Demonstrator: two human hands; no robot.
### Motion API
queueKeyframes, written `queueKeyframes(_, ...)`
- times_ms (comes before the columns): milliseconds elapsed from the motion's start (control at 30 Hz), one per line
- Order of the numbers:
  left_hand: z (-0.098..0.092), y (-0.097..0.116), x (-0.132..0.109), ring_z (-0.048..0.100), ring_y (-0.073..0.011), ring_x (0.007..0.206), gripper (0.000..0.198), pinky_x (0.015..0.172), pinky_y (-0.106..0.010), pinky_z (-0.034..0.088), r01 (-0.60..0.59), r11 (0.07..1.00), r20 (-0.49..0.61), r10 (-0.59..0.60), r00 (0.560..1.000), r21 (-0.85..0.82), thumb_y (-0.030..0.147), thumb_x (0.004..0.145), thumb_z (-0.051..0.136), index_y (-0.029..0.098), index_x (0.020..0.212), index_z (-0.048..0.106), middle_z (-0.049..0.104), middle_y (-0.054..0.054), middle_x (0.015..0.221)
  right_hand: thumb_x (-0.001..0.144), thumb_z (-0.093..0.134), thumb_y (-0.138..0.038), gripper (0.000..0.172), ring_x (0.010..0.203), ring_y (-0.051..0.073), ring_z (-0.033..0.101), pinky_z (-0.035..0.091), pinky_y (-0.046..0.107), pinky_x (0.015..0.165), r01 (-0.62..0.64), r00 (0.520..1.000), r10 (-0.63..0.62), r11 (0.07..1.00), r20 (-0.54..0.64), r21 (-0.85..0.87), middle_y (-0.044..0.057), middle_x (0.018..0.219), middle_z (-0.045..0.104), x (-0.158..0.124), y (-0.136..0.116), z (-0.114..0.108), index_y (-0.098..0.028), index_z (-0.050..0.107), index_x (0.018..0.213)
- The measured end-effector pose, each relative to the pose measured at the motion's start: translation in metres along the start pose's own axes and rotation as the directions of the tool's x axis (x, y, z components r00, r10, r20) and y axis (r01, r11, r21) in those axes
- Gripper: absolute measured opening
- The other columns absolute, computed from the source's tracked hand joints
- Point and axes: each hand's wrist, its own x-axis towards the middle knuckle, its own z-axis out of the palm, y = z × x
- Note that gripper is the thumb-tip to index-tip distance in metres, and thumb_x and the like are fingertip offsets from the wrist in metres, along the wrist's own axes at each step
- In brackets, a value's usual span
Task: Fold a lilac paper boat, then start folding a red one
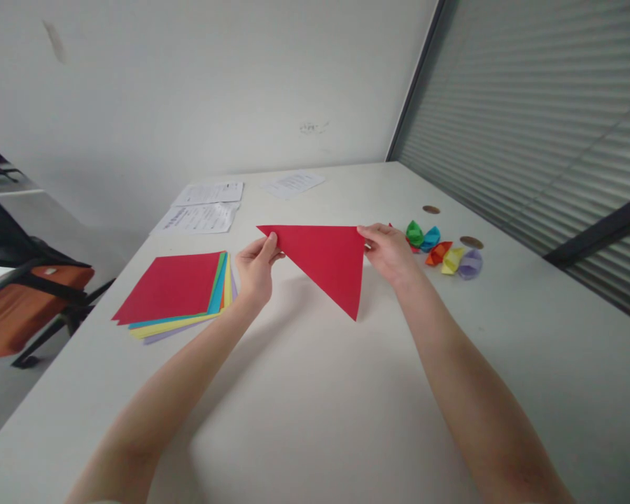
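Between my two hands a red sheet of paper (328, 262), triangular in outline, is held up above the white table. My left hand (257, 269) pinches it near its pointed left corner, thumb in front. At the upper right corner my right hand (386, 248) pinches it between thumb and fingers. The third corner hangs down towards the tabletop. Left of my left hand lies a fanned stack of coloured paper (171, 287), red on top, with green, blue, orange, yellow and purple edges showing. Several small folded paper pieces (438, 253) sit just beyond my right hand, which partly hides a red one.
Printed sheets (202, 210) lie at the table's back left, and another printed sheet (292, 184) near the wall. Two round brown table inserts (471, 242) are at the right, by the window blinds (530, 119). An orange-seated chair (42, 297) stands beyond the left edge.
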Motion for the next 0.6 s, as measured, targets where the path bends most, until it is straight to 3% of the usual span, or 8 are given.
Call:
queueKeyframes(267,-0.003,0.012,0.009,0.059,-0.0102,0.051,0.027,0.062,-0.027,0.053,0.013,1.000,0.003,-0.013,1.000,0.018,0.039,0.062,0.082,0.016,0.065,0.069,0.059,0.003,0.052,0.053,0.083,-0.033,0.028,0.059,0.009,0.051,0.036,0.025,0.056,-0.107,0.993,0.106,0.994,0.048,0.023,-0.003,0.063,0.059,-0.005,-0.002,0.006,-0.021,0.059,0.060)
queueKeyframes(367,-0.010,0.018,0.015,0.056,-0.0092,0.049,0.029,0.059,-0.025,0.052,0.120,0.991,0.040,-0.122,0.992,0.054,0.038,0.057,0.084,0.015,0.062,0.068,0.058,0.002,0.051,0.060,0.079,-0.037,0.024,0.061,0.010,0.053,0.035,0.025,0.055,-0.107,0.994,0.107,0.994,0.028,0.009,-0.002,0.068,0.061,-0.002,-0.002,-0.002,-0.021,0.061,0.065)
queueKeyframes(433,-0.014,0.021,0.018,0.057,-0.0101,0.050,0.031,0.055,-0.024,0.050,0.281,0.948,0.148,-0.302,0.942,0.146,0.036,0.053,0.087,0.013,0.062,0.068,0.063,-0.001,0.055,0.065,0.074,-0.039,0.021,0.064,0.010,0.054,0.034,0.024,0.055,-0.070,0.998,0.070,0.997,-0.009,-0.043,-0.001,0.071,0.062,-0.001,-0.002,-0.005,-0.021,0.064,0.068)
queueKeyframes(500,-0.015,0.020,0.017,0.059,-0.0110,0.052,0.033,0.053,-0.023,0.048,0.407,0.870,0.256,-0.475,0.842,0.277,0.035,0.051,0.089,0.011,0.063,0.070,0.066,-0.004,0.059,0.070,0.070,-0.043,0.023,0.067,0.011,0.055,0.035,0.025,0.058,-0.052,0.999,0.053,0.988,0.005,-0.144,0.001,0.073,0.064,-0.002,-0.003,-0.004,-0.020,0.067,0.072)
queueKeyframes(600,-0.011,0.016,0.009,0.062,-0.0122,0.057,0.033,0.057,-0.023,0.049,0.458,0.788,0.348,-0.601,0.719,0.412,0.035,0.053,0.088,0.010,0.066,0.071,0.068,-0.006,0.062,0.074,0.067,-0.052,0.034,0.075,0.014,0.059,0.038,0.026,0.063,-0.064,0.980,0.122,0.942,0.158,-0.330,0.005,0.081,0.069,-0.008,-0.003,0.007,-0.019,0.072,0.079)
